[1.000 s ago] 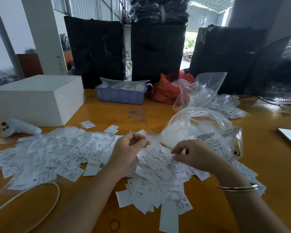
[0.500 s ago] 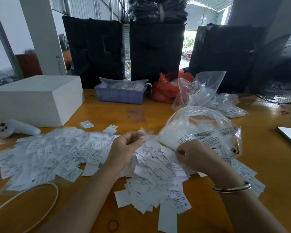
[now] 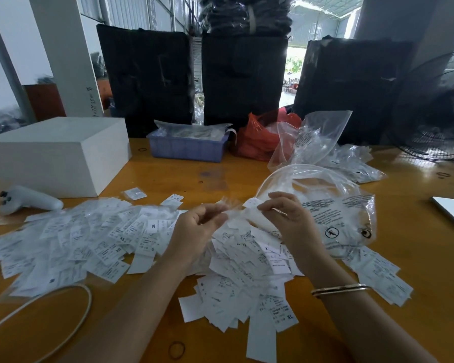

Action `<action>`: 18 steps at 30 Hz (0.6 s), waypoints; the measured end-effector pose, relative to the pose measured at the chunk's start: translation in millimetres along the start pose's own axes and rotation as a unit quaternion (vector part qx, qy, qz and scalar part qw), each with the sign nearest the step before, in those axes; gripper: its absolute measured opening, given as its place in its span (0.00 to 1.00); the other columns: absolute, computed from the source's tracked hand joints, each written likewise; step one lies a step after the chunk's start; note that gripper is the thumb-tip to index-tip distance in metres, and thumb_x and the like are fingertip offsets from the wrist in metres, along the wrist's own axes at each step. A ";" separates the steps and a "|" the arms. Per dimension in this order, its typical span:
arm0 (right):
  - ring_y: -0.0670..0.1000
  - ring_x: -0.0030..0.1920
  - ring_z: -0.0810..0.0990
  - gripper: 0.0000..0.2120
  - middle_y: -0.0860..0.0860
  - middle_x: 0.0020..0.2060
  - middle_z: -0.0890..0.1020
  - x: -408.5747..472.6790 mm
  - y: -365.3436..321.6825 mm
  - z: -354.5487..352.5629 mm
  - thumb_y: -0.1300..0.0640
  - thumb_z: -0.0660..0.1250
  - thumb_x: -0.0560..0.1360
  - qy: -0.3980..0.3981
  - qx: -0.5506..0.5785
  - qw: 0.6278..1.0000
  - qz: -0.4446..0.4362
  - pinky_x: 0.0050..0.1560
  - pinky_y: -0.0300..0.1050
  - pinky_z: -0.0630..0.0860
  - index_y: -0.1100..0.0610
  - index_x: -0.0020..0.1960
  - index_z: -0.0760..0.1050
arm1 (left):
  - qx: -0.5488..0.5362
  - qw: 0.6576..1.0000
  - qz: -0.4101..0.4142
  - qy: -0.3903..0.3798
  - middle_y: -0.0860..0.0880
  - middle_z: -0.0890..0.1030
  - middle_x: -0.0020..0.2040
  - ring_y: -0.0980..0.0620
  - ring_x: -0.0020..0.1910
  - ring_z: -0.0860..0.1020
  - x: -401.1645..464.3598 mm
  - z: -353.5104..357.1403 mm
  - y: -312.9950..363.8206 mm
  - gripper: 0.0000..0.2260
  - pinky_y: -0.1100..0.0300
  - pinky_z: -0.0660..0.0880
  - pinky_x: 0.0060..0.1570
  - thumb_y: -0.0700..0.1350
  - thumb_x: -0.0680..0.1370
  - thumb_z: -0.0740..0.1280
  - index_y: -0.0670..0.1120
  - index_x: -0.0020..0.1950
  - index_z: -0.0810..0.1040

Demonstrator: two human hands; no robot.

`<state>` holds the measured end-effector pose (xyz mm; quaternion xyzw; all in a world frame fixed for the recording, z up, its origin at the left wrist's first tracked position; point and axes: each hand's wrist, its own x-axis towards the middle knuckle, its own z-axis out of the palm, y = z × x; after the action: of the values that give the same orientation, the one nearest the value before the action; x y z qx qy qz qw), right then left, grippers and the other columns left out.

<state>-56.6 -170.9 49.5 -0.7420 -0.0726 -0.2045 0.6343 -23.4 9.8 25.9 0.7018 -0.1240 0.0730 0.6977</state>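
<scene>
Warehouse light falls on an orange table (image 3: pixel 417 258), and tall black wrapped bundles (image 3: pixel 147 79) stand along its far edge, well behind the heap of labels (image 3: pixel 89 242). That heap of small white printed tags spreads across the near half of the table. Among the tags, "XL" (image 3: pixel 153 226) and "XS" (image 3: pixel 118 250) can be read; the finer print is too small to tell.

A white box (image 3: pixel 55 150) sits behind the heap on the left. A clear bag (image 3: pixel 333 213) rests on the heap's right end, puffed up and see-through, with blocks of black print and a crossed-out round symbol (image 3: pixel 331 233); its wording cannot be read. A blue tray (image 3: pixel 186 149) and a red bag (image 3: pixel 257 142) lie well behind the heap.

Above the heap's middle, the left hand (image 3: pixel 194 231) pinches the crinkled tip of the bag's gathered neck with curled fingers. The right hand (image 3: pixel 291 218) pinches the same neck just beside it, thumb against fingertips, with a bangle (image 3: pixel 338 288) on its wrist. A rubber band (image 3: pixel 176 350) lies just in front of the heap.
</scene>
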 end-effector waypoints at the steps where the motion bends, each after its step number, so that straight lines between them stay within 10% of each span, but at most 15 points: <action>1: 0.41 0.49 0.79 0.17 0.48 0.54 0.76 -0.1 -0.3 -0.1 0.65 0.69 0.71 0.001 0.029 1.000 0.002 0.46 0.30 0.74 0.45 0.33 0.82 | -0.004 1.000 0.000 -0.003 0.62 0.84 0.43 0.65 0.45 0.81 0.1 0.4 0.1 0.07 0.75 0.73 0.40 0.42 0.73 0.72 0.55 0.46 0.82; 15: 0.52 0.67 0.69 0.13 0.49 0.64 0.68 -2.3 14.1 2.4 0.66 0.72 0.69 0.025 -0.151 0.963 -0.220 0.66 0.52 0.70 0.46 0.40 0.81 | -0.026 0.995 -0.028 -0.089 0.57 0.85 0.45 0.61 0.46 0.82 -3.2 2.5 5.1 0.09 0.74 0.74 0.40 0.42 0.73 0.72 0.57 0.42 0.84; 18: 0.42 0.63 0.71 0.13 0.48 0.62 0.69 -1.3 13.7 0.2 0.68 0.72 0.69 0.000 -0.146 0.961 -0.234 0.63 0.38 0.70 0.49 0.41 0.81 | -0.028 0.995 -0.035 -0.094 0.58 0.85 0.46 0.61 0.48 0.82 -3.6 1.8 6.8 0.12 0.73 0.74 0.41 0.41 0.73 0.72 0.60 0.40 0.85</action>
<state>-52.7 -173.0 36.5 -0.7888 -0.2136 -0.3551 0.4539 -28.8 8.4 31.3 0.6898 -0.1667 -0.0210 0.7043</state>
